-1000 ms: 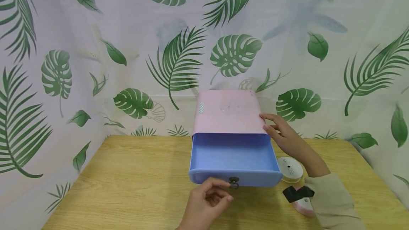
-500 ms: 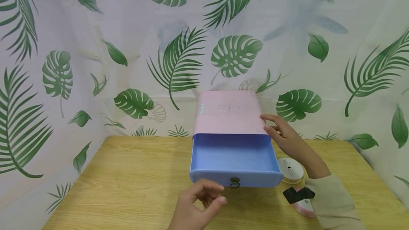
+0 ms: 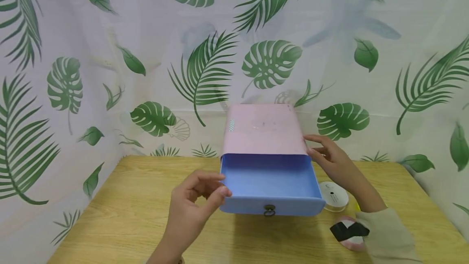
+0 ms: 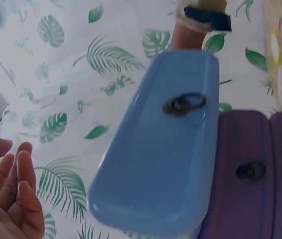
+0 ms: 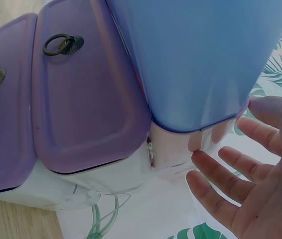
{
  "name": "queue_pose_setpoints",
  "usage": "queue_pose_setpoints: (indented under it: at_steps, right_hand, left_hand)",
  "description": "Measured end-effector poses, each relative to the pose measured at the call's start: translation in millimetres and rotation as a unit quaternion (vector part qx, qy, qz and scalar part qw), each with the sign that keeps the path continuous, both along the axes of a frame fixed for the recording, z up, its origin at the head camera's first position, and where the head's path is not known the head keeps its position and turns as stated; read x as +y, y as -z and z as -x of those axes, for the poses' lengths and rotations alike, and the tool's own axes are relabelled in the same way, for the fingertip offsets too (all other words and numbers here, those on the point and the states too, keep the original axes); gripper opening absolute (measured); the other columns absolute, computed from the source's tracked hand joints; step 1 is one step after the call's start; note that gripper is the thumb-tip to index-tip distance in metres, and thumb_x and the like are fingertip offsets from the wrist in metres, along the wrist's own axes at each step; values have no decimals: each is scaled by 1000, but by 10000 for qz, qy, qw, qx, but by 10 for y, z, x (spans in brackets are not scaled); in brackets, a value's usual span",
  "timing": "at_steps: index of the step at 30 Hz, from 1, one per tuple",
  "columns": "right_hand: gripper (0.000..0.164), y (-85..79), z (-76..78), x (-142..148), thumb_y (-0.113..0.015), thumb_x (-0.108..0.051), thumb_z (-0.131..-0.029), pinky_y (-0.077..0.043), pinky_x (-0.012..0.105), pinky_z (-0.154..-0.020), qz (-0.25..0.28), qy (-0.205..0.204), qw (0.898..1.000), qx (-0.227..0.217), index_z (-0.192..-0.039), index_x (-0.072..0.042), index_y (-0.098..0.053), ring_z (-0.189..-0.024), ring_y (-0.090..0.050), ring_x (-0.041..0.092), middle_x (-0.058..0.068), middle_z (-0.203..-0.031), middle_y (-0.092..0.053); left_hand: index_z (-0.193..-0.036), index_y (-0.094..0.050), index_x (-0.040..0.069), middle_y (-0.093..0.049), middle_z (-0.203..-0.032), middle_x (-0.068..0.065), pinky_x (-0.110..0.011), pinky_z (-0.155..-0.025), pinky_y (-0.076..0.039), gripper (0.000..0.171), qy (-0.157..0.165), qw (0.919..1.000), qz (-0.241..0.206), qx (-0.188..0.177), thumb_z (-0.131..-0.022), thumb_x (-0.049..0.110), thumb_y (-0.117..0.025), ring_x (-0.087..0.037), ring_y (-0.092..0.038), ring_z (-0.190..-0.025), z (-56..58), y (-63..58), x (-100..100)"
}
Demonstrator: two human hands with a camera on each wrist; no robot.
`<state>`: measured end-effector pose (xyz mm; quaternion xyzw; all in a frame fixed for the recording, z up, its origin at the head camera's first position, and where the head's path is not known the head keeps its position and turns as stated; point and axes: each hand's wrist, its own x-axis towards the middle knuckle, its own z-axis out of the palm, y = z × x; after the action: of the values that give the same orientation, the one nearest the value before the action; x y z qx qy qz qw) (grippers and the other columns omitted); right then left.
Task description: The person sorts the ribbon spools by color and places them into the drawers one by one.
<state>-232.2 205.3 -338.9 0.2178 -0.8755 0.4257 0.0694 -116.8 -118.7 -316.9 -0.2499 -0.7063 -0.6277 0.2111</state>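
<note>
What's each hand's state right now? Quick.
Left hand: open, fingers loosely bent, holding nothing, beside the blue drawer.
Right hand: open, fingers spread at the side of the pink casing, gripping nothing.

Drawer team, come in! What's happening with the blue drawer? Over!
Left hand by the blue drawer, holding nothing; right hand at the pink casing. Drawer open. White spool to the right, apparently not blocking it.

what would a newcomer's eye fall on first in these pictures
Probably the open blue drawer jutting from its pink casing, low and slightly right of centre in the head view. Then perhaps the two purple drawers beneath it, plain in both wrist views, and the green-leaf backdrop behind.
</note>
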Motion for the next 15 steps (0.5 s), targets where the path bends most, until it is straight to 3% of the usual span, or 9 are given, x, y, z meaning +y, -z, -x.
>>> queue_pose_setpoints:
  at_steps: [5,10,13,15]
  right_hand:
    - [45,38,-9,43,-47,-19,-102,-52,52,-87,64,-68,10000,12,-145,-7,-38,-119,-55,46,21,-148,-36]
    - [46,73,-31,75,-48,-19,-102,-54,48,-85,41,19,10000,66,-144,-6,-37,-117,-56,44,20,-148,-36]
    - [46,94,-54,97,-51,-16,-100,-56,34,-84,121,91,9998,147,-143,-6,-38,-117,-56,43,19,-147,-37]
    - [46,116,-68,119,-52,-15,-100,-54,22,-83,178,132,9995,239,-143,-5,-39,-117,-60,24,18,-146,-37]
  left_hand:
    - [-103,-66,3,-68,-79,12,-24,-62,-49,19,-411,9973,98,-601,-85,2,-70,-6,-63,-68,236,-108,-103]
    - [-106,-66,8,-70,-88,-3,-24,-67,-46,22,-583,9906,573,-1094,-85,10,-71,-6,-64,-76,454,-147,-168]
    - [-110,-66,11,-70,-96,-10,-24,-70,-46,25,-595,9874,837,-1200,-86,13,-72,-6,-63,-81,559,-137,-193]
    - [-112,-65,12,-70,-99,-10,-25,-70,-46,27,-601,9863,920,-1228,-85,14,-72,-7,-62,-82,623,-131,-210]
